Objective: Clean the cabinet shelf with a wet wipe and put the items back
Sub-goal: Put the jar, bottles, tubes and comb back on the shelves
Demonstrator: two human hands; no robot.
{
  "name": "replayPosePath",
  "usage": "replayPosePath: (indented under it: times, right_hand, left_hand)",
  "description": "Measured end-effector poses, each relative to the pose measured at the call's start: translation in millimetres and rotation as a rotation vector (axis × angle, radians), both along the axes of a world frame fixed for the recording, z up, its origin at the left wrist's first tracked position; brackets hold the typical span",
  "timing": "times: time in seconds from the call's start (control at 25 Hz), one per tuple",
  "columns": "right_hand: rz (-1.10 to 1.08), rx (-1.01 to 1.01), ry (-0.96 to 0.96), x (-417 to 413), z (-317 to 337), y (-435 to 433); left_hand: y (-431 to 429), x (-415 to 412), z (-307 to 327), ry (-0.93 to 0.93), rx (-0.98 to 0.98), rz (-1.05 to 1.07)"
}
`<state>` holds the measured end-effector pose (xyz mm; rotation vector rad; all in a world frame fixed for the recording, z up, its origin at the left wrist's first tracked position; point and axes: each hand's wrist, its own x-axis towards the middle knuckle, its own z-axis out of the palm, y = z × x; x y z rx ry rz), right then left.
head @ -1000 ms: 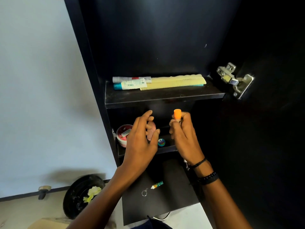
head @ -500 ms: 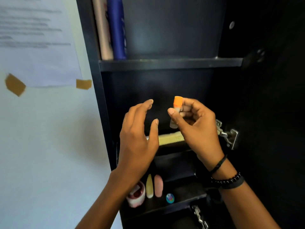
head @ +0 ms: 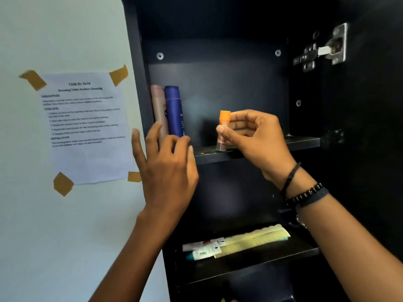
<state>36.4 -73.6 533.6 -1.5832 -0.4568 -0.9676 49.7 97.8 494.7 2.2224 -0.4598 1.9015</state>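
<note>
My right hand (head: 255, 138) grips a small clear tube with an orange cap (head: 223, 127), held upright with its base touching the upper shelf (head: 301, 143) of the black cabinet. My left hand (head: 168, 168) hovers open at the shelf's left end, fingers spread, just in front of a blue bottle (head: 173, 111) and a pink bottle (head: 158, 105) standing upright against the left wall. No wet wipe is in view.
One shelf lower lie a yellow comb (head: 257, 240) and two white tubes (head: 202, 250). The cabinet door (head: 370, 127) stands open at the right, with a metal hinge (head: 322, 50). A printed sheet (head: 85, 125) is taped to the wall on the left.
Both hands have risen from the lower shelves to the upper shelf. The right hand has brought the orange-capped tube down onto the shelf; the left hand has moved left toward the bottles.
</note>
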Motion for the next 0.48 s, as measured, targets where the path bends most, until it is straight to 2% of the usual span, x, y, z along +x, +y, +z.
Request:
replayPosePath:
  times: [0.48]
  right_hand:
    - [0.037, -0.125, 0.162, 38.3, 36.9, 11.3]
  left_hand:
    - [6.6, 26.2, -5.8, 0.039, -0.073, 0.015]
